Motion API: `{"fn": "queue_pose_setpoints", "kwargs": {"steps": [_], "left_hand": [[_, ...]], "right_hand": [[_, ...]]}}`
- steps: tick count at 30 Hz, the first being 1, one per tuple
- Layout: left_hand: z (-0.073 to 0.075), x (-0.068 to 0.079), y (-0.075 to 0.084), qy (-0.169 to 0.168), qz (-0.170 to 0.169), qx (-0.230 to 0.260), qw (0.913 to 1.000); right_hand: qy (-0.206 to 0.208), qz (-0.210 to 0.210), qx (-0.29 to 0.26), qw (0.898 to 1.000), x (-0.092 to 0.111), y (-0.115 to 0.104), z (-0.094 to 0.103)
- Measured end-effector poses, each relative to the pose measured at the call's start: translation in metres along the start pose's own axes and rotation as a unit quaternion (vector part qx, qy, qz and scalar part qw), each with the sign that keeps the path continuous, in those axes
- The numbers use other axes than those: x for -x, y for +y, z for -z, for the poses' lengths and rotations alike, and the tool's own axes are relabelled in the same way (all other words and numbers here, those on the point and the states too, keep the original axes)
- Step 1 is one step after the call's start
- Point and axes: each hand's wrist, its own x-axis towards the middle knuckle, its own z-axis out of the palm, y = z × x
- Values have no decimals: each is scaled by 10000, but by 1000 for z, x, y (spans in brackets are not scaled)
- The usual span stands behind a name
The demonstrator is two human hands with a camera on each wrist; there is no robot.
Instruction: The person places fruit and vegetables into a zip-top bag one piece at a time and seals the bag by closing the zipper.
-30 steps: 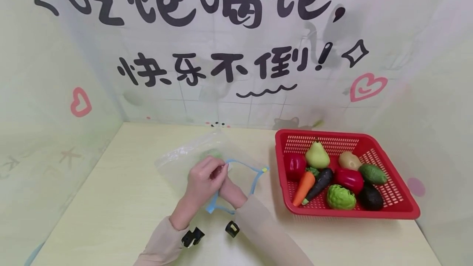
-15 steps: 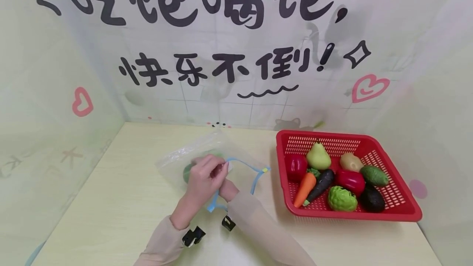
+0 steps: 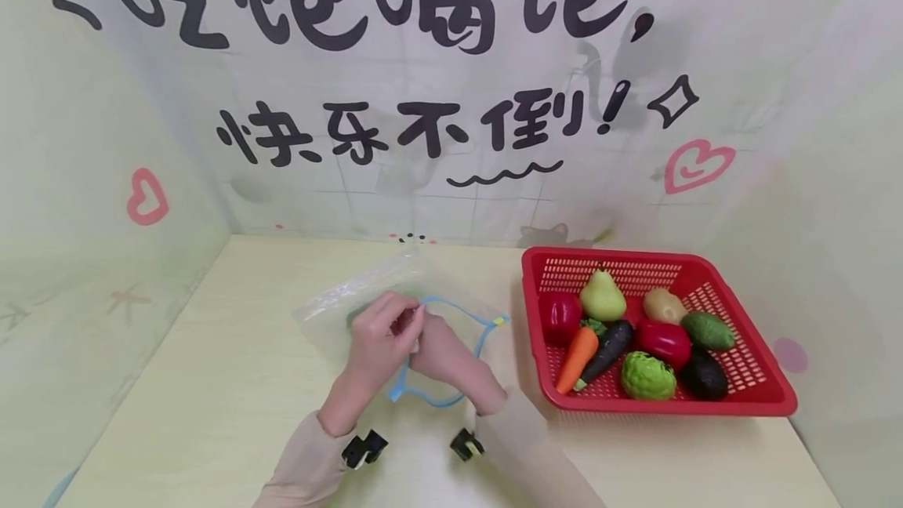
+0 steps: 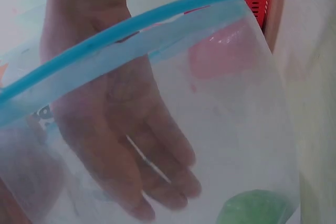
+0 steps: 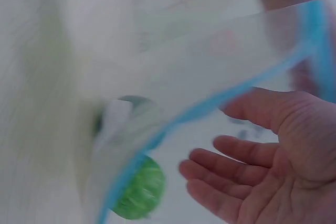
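Note:
A clear zip bag (image 3: 320,312) with a blue rim (image 3: 440,403) lies on the table, its mouth spread toward me. My left hand (image 3: 381,335) pinches the upper rim. At the mouth is my right hand (image 3: 446,355), crossing behind the left. In the right wrist view this right hand (image 5: 268,166) has its fingers loosely extended, holding nothing. Through the plastic, the left wrist view also shows its spread fingers. Inside the bag is a bright green round vegetable (image 5: 140,190), its kind unclear; a darker green thing (image 5: 137,107) sits behind a white patch.
At the right stands a red plastic basket (image 3: 670,408). It holds a pear (image 3: 603,296), a carrot (image 3: 578,357), a dark eggplant-like vegetable (image 3: 612,347), red peppers (image 3: 663,342), a bumpy green fruit (image 3: 647,376) and more. A printed sheet (image 3: 395,202) hangs behind the table.
My right hand went deeper into the bag, then drew back toward the mouth, so more of its wrist shows. My left hand keeps its pinch on the rim. The basket is unchanged.

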Motion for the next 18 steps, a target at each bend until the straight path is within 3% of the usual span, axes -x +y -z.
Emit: {"fn": "queue_pose_setpoints", "kwargs": {"steps": [5,9,14,18], "left_hand": [[2,-2,-1,1,47,6,10000],[2,-2,-2,75,19,70,9999],[0,-1,-3,86,-13,139,9999],[-2,1,-4,129,-59,205,9997]], "right_hand": [[201,-41,-688,9974,49,1,32],[944,-462,-512,9931,86,16,63],[1908,-1537,181,9694,126,50,98],[2102,-2237,958,9469,154,81,118]]}}
